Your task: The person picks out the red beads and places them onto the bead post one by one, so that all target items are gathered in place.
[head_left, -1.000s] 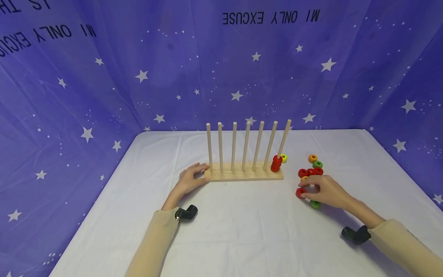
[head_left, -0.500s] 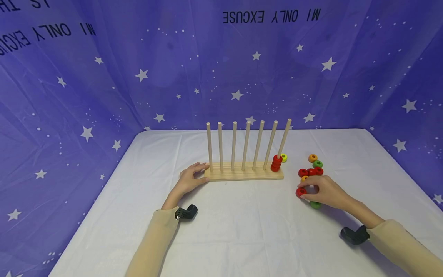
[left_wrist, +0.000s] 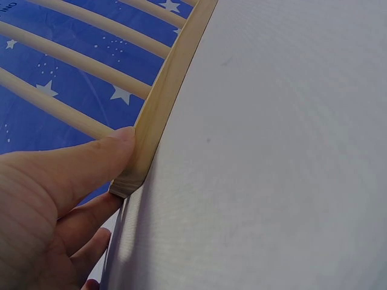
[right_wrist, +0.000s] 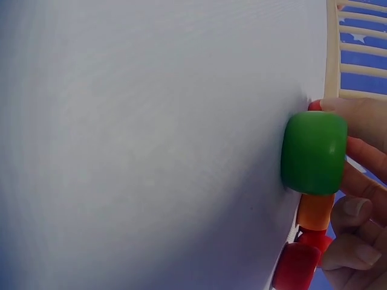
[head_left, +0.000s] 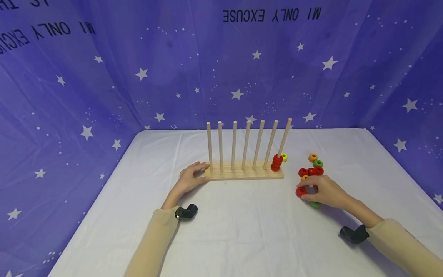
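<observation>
A wooden peg stand (head_left: 245, 175) with a row of upright pegs stands mid-table. Several red beads (head_left: 276, 163) are stacked on its rightmost peg. My left hand (head_left: 189, 178) grips the left end of the base, thumb along the front edge in the left wrist view. To the right, my right hand (head_left: 326, 191) pinches a red bead (head_left: 301, 192) between thumb and fingers, at table level. A green bead (right_wrist: 313, 152) sits near this hand; in the right wrist view it hides much of the pinched bead.
Loose beads lie beyond the right hand: red ones (head_left: 303, 172), an orange one (head_left: 313, 157) and a green one (head_left: 318, 164). A yellow bead (head_left: 284, 157) lies behind the stand's right end. A purple starred curtain (head_left: 194, 77) borders the white tabletop (head_left: 235, 231).
The right thumb and fingers have closed a little on the red bead. The left hand and the stand have stayed in place.
</observation>
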### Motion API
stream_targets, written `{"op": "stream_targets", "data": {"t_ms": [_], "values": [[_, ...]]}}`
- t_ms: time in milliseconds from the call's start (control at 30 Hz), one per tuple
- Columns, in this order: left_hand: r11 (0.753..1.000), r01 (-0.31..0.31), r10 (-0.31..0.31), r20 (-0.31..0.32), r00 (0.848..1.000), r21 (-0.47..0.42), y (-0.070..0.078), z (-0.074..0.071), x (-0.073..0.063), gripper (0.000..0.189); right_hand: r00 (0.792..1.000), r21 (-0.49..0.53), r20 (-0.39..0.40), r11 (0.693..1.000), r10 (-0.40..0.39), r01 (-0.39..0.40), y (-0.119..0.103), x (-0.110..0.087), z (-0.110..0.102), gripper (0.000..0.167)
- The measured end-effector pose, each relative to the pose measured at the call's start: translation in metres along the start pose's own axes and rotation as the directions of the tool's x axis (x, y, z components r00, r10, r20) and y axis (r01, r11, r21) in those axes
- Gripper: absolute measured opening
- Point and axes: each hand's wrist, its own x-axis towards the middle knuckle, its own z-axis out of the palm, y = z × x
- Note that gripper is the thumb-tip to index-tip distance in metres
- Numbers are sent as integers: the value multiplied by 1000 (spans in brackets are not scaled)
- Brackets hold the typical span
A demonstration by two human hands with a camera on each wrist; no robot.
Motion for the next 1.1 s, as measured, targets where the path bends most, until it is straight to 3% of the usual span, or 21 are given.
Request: {"op": "stream_targets", "data": {"t_ms": [600, 1100], "values": [[1000, -6, 6, -19, 1000, 1, 0, 2, 0, 49, 1000, -27, -9, 1000, -1, 1, 0, -1, 0, 31], [1000, -9, 9, -11, 1000, -5, -1, 3, 0, 49, 989, -64, -127, 996, -73, 65, -3, 5, -7, 30]]}}
